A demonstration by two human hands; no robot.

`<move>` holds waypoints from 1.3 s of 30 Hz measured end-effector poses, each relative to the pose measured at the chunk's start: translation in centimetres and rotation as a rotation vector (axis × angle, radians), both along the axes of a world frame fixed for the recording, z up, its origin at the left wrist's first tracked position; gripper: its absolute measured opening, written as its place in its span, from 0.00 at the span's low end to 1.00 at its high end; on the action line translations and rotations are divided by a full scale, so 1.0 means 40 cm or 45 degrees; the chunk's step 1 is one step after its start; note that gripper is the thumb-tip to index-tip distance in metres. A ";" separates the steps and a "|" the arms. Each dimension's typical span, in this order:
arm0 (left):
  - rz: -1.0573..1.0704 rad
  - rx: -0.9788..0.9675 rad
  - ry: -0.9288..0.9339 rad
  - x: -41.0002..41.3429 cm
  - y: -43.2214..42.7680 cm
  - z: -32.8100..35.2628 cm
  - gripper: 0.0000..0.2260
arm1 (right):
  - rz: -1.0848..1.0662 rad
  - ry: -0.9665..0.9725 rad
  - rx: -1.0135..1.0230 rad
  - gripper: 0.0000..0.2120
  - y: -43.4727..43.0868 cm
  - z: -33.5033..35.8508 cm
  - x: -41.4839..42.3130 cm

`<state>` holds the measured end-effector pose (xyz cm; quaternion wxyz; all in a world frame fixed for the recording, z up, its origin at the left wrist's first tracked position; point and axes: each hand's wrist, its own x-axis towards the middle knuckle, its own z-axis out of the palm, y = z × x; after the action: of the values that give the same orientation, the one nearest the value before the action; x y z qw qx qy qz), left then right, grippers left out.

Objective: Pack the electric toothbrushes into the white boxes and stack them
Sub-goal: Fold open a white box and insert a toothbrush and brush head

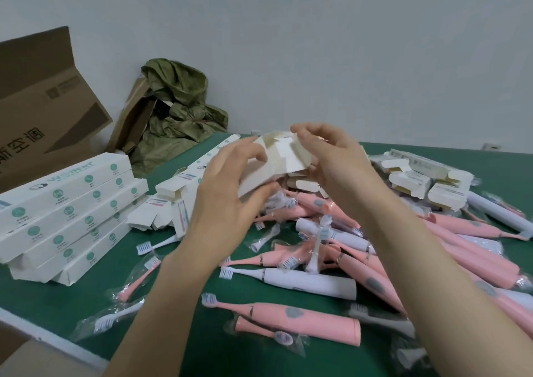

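Just the head cam, so one view to go on.

The box (274,164) is up in the air over the middle of the desk (178,348), right above the toothbrushes (317,284), with its far end open and the flaps (284,148) sticking out. It's thin white card, so I'd guess nearly weightless and easy to crush. I'd hold it along the long edges and go easy on the flat faces. Those flaps look like they'd crease if folded the wrong way.

My left hand (230,192) grips the box body, fingers (251,153) curled over the top and thumb tucked underneath. My right hand (331,160) is at the open end, fingertips (302,137) closed in a narrow pinch on a flap. Can't tell if a brush is inside yet.

The toothbrushes, pink and white, are heaped from the middle to the right edge, lots of them in crinkly clear sleeves. They look like hard smooth plastic, probably slippery through the film. I'd grab the fat handle, not the skinny neck by the bristles.

The stack (66,212) of closed boxes sits at the left edge. More empties (427,180) lie toward the far right corner. A carton (43,102) and a green bag (178,102) sit past the far left corner.
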<state>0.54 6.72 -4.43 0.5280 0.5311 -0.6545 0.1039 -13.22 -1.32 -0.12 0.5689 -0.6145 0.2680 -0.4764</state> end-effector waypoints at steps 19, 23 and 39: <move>-0.187 0.216 0.306 -0.004 -0.019 0.030 0.14 | -0.103 0.061 -0.014 0.09 -0.015 -0.045 0.022; -0.177 0.226 0.386 -0.004 -0.027 0.040 0.13 | -0.111 0.071 -0.047 0.10 -0.015 -0.051 0.026; -0.178 0.099 0.046 0.032 -0.028 0.018 0.15 | -0.129 -0.144 0.111 0.07 -0.053 -0.053 0.035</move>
<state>1.81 5.60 -3.71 0.5248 0.5060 -0.6838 0.0317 -11.82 -3.42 -2.22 0.5847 -0.5469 0.2866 -0.5262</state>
